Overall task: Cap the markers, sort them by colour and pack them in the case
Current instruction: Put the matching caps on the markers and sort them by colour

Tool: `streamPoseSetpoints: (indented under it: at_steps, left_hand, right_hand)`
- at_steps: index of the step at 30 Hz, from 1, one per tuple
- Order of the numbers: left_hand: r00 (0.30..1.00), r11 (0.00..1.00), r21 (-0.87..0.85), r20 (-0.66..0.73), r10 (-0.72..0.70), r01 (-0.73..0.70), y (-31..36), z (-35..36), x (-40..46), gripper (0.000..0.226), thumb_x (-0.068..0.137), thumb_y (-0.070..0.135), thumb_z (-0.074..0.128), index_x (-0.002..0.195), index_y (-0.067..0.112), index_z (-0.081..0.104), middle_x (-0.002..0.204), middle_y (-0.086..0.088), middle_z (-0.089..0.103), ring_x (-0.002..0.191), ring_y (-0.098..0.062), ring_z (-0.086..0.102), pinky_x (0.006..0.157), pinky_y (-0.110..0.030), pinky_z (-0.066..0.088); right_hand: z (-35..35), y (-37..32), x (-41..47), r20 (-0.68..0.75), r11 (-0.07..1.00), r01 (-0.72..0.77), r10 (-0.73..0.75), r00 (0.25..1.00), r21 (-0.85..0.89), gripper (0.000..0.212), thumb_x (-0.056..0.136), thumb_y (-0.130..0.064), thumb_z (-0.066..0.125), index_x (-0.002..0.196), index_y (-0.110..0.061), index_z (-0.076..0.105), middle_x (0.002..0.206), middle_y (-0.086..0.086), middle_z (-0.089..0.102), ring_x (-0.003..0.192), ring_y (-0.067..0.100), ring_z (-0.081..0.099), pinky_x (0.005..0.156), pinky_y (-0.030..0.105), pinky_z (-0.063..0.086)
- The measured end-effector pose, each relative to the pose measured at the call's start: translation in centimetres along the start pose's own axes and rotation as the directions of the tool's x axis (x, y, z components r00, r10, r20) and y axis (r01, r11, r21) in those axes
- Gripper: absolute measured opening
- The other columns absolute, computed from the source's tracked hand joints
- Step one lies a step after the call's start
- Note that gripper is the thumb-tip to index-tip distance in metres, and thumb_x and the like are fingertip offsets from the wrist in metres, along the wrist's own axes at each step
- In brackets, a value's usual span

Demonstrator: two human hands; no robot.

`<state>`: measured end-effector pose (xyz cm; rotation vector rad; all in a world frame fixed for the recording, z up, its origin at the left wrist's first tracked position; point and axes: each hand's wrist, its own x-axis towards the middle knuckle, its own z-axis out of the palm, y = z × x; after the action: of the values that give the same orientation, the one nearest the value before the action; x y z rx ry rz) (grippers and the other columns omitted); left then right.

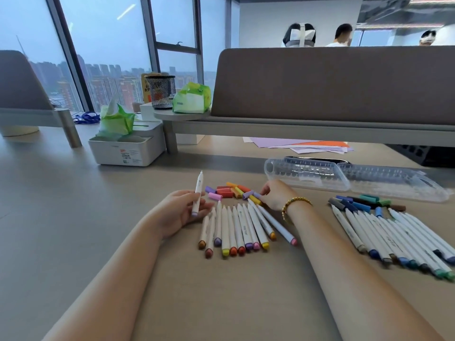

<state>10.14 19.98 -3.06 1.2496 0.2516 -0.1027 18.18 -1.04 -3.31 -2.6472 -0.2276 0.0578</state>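
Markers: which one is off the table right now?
The lilac-ended marker, uncapped, held upright in the left hand. All the others lie flat in two groups.

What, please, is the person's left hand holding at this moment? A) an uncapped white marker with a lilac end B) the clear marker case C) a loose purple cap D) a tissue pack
A: the left hand grips an uncapped white marker, tip up, lilac end down; the right hand reaches into the loose caps.

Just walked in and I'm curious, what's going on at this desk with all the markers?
A person is capping markers. The left hand holds one uncapped marker upright, while the right hand picks through loose caps. Warm-coloured markers lie in front, cool ones to the right. The clear case lies open.
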Motion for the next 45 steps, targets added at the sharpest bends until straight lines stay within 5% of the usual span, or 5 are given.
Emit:
streamPoseSetpoints:
  at_steps: [6, 12, 16, 26, 45]
  left_hand:
    - [0.999, 0.999, 0.006, -0.012, 0.041, -0.041, -0.2, 0.2, 0.4, 0.015, 0.098, 0.007, 0.043, 0.107, -0.001, 0.051, 0.078, -0.011, 0.055, 0.068, -0.017, 0.064, 0.066, -0.029, 0.058]
    - [0.986, 0.991, 0.040, -0.105, 0.128, -0.125, -0.4, 0.9, -0.4, 0.013, 0.098, 0.009, 0.043, 0.098, 0.003, 0.054, 0.069, -0.006, 0.049, 0.047, -0.009, 0.053, 0.045, -0.020, 0.052]
    - [0.981, 0.966, 0.225, -0.121, 0.154, -0.124, -0.6, 1.4, -1.3, 0.020, 0.100, 0.023, 0.040, 0.094, 0.009, 0.052, 0.063, -0.001, 0.041, 0.043, -0.008, 0.033, 0.036, -0.017, 0.030]
    - [0.937, 0.779, 0.560, -0.015, 0.349, -0.281, -1.2, 2.1, -4.7, 0.024, 0.096, 0.034, 0.046, 0.087, 0.021, 0.065, 0.064, 0.002, 0.040, 0.052, -0.009, 0.032, 0.046, -0.018, 0.029]
    - [0.912, 0.519, 0.774, 0.182, 0.367, -0.363, -1.7, 1.8, -4.2, 0.016, 0.094, 0.031, 0.052, 0.092, 0.028, 0.067, 0.065, 0.003, 0.051, 0.061, -0.010, 0.043, 0.062, -0.022, 0.037]
  right_hand:
    - [-0.2, 0.0, -0.3, 0.005, 0.996, -0.012, 0.012, 1.000, -0.084, 0.039, 0.096, -0.036, 0.047, 0.093, -0.002, 0.066, 0.081, 0.011, 0.061, 0.073, 0.021, 0.055, 0.057, 0.025, 0.039]
    - [-0.8, 0.6, -1.5, -0.074, 0.942, 0.009, 0.017, 0.997, 0.334, 0.016, 0.097, -0.028, 0.046, 0.101, -0.012, 0.048, 0.088, 0.003, 0.065, 0.092, 0.019, 0.062, 0.089, 0.037, 0.048]
    - [-1.1, -0.7, -3.6, -0.123, 0.849, 0.152, -0.103, 0.987, 0.506, 0.016, 0.096, -0.028, 0.050, 0.101, -0.013, 0.048, 0.088, 0.001, 0.065, 0.079, 0.009, 0.059, 0.067, 0.014, 0.047]
    - [-0.2, -3.9, -6.9, -0.055, 0.057, 0.056, -0.022, 0.998, 0.997, 0.018, 0.095, -0.009, 0.050, 0.093, -0.011, 0.068, 0.074, 0.002, 0.053, 0.067, 0.011, 0.049, 0.063, 0.025, 0.048]
    - [-0.5, -2.0, -8.2, -0.010, 0.410, 0.063, -0.130, 0.991, 0.910, 0.022, 0.097, -0.005, 0.044, 0.089, -0.007, 0.064, 0.056, -0.008, 0.061, 0.045, 0.001, 0.051, 0.046, 0.013, 0.042]
